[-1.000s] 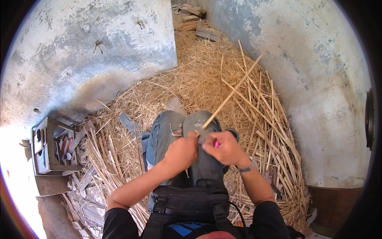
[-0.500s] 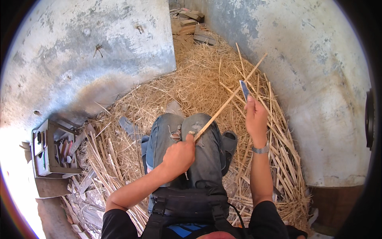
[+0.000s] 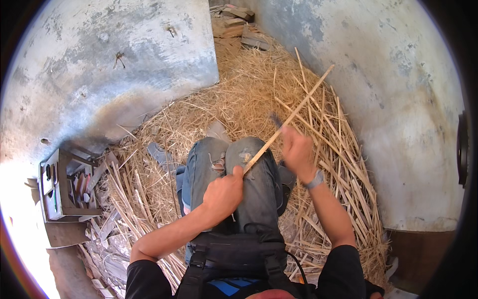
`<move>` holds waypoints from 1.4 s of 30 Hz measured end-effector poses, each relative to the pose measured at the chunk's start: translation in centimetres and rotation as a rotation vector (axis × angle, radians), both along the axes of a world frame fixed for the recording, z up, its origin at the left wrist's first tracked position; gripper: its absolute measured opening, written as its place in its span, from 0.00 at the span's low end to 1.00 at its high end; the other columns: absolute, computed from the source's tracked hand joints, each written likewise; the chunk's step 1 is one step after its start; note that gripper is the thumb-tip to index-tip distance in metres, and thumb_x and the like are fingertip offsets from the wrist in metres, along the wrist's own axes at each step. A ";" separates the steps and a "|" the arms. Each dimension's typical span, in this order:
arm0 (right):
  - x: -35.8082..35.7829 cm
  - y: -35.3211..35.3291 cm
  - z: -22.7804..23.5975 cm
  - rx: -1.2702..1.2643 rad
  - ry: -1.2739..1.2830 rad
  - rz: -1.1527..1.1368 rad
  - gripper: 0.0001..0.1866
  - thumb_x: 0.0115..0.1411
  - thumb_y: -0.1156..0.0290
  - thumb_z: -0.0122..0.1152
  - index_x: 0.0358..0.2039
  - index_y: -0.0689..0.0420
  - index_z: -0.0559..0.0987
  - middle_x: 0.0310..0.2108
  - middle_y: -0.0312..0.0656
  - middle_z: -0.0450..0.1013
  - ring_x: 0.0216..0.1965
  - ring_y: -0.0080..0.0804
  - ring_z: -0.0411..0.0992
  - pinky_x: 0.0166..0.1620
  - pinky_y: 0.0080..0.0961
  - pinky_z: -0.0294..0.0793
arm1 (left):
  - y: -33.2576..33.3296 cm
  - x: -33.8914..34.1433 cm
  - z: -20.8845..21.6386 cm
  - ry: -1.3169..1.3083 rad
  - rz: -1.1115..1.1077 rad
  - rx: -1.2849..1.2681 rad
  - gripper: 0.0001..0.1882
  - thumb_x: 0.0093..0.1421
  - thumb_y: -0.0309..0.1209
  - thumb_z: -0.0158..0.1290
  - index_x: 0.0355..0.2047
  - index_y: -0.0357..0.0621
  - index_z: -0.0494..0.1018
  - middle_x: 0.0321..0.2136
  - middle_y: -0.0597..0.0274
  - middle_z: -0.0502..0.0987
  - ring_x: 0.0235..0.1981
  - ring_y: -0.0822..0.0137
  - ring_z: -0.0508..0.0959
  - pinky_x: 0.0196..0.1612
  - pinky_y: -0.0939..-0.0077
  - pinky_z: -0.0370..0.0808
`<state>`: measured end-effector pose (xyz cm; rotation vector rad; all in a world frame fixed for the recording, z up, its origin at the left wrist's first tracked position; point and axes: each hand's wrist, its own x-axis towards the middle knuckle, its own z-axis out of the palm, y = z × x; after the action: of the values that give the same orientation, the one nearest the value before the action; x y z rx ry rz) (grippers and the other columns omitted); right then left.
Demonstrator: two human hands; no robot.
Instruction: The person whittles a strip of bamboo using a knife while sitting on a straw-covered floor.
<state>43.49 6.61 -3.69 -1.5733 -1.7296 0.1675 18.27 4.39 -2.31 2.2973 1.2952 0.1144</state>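
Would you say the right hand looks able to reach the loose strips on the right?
Probably yes: nothing visible separates the right hand from the loose strips, though its blurred knife may hinder grasping.

A black short-sleeved fabric top [image 3: 148, 279] is showing a blue marking [image 3: 230, 287]; faded grey-blue jeans [image 3: 256, 204] are fraying at torn knees [image 3: 218, 162]; a black fabric pack [image 3: 236, 254] with plastic buckles [image 3: 273, 264] is spanning the front, a thin black cable [image 3: 300, 271] is curving beside it, and a silver-coloured wristwatch [image 3: 315, 179] is circling the right wrist [image 3: 309, 174]
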 end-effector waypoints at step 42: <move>0.7 -1.2 -2.1 0.050 0.001 -0.056 0.25 0.75 0.64 0.50 0.20 0.63 0.72 0.13 0.50 0.63 0.13 0.43 0.61 0.21 0.39 0.59 | 0.4 -0.7 0.4 -0.012 0.011 -0.082 0.08 0.67 0.29 0.46 0.42 0.39 0.62 0.23 0.38 0.80 0.26 0.35 0.82 0.29 0.40 0.77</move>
<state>44.22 5.41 -5.83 -1.5830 -1.6750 0.0969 17.57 4.80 -1.87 2.2171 1.2831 0.0770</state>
